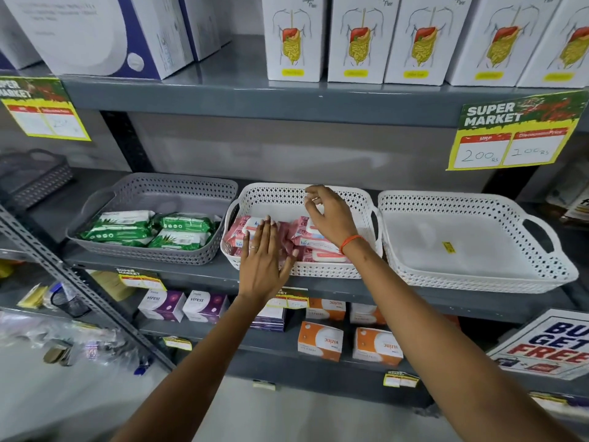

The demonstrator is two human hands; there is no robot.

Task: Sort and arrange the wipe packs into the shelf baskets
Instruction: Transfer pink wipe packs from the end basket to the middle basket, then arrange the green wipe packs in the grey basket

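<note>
Three baskets stand in a row on the middle shelf. The grey basket (105, 199) on the left holds several green wipe packs (180, 224). The middle white basket (274, 193) holds several pink wipe packs (322, 247). The right white basket (478, 282) holds no packs, only a small yellow sticker. My left hand (263, 260) lies flat, fingers spread, on the front of the middle basket, with its fingertips on the pink packs. My right hand (328, 215) hovers above the pink packs with its fingers loosely curled and nothing in them.
White boxes (357, 39) line the shelf above. Price tags (513, 132) hang from that shelf's edge. Purple boxes (162, 304) and orange boxes (320, 341) stand on the shelves below. A dark basket (38, 177) sits at far left. A slanted metal upright (79, 282) crosses the left side.
</note>
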